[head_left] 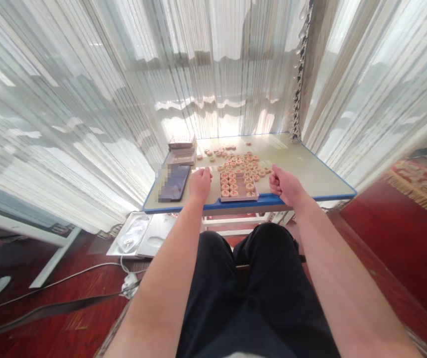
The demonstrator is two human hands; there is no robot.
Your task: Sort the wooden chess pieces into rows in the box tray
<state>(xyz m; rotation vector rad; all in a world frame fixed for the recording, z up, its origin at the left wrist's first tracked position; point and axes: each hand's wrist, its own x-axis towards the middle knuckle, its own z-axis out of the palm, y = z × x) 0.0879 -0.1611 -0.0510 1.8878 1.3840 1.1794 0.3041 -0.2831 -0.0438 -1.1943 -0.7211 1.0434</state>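
My left hand (200, 184) rests closed on the table between a dark tablet and a shallow box. My right hand (284, 185) is also closed, at the box's right side near some loose pieces. Whatever either fist may hold is hidden. The open box (239, 198) lies at the table's front edge. Inside it, red-marked xiangqi pieces (229, 186) form two columns on the left, and dark-marked pieces (250, 187) line the right side. Part of the box's middle shows bare. Behind it spreads a heap of loose round pieces (238, 161), several lying farther back.
The tablet (176, 184) lies on the table's left side. Behind it stands another open box (181, 157). Blue edging (213, 206) rims the table (306, 169). Sheer curtains (213, 74) hang close behind. A white carton (142, 236) and cables lie on the floor at left.
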